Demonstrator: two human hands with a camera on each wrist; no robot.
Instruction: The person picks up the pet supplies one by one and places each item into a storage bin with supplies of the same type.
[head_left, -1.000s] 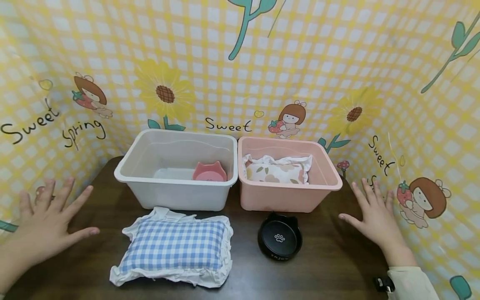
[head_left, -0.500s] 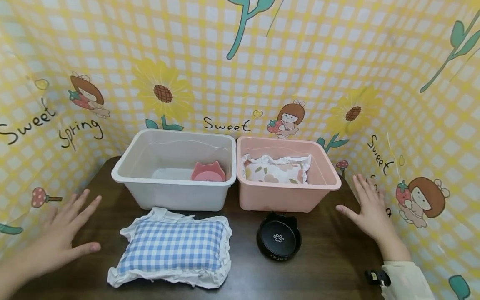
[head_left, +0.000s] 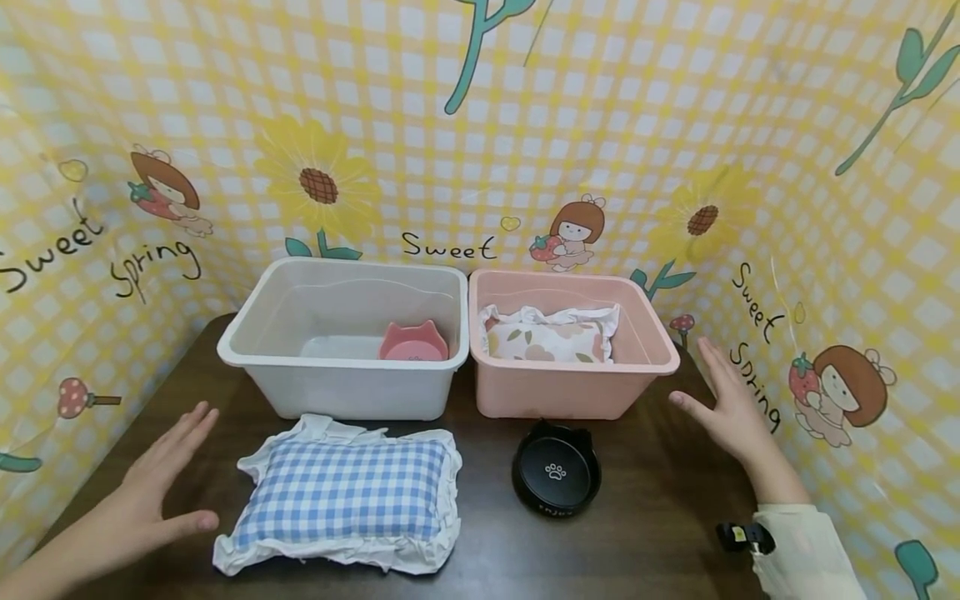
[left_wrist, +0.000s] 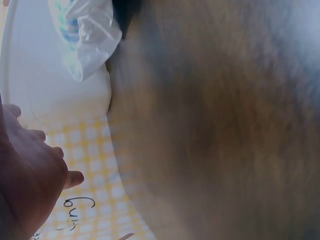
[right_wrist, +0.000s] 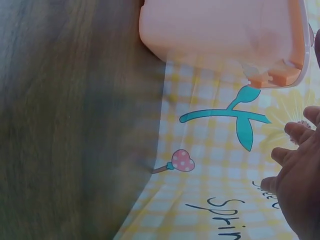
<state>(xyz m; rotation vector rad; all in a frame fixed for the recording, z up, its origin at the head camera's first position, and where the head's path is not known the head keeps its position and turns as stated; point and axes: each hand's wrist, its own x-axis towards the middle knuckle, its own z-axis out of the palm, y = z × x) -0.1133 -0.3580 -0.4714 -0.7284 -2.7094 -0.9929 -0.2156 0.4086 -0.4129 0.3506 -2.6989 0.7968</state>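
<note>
Both hands hover spread and holding nothing over the dark wooden table [head_left: 660, 533].

Left hand [head_left: 153, 487], fingers straight, sits just beside the blue-checked frilled cushion [head_left: 347, 492] near the front edge; right hand [head_left: 727, 408], likewise flat, is near the black cat-eared bowl [head_left: 557, 479] and beside the pink plastic bin [head_left: 573, 379], white plastic bin [head_left: 341, 375] alongside at the back edge.

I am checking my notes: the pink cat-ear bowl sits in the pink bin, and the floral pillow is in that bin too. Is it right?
Not quite. The head view shows the pink cat-ear bowl in the white bin; the floral pillow is indeed in the pink bin.
</note>
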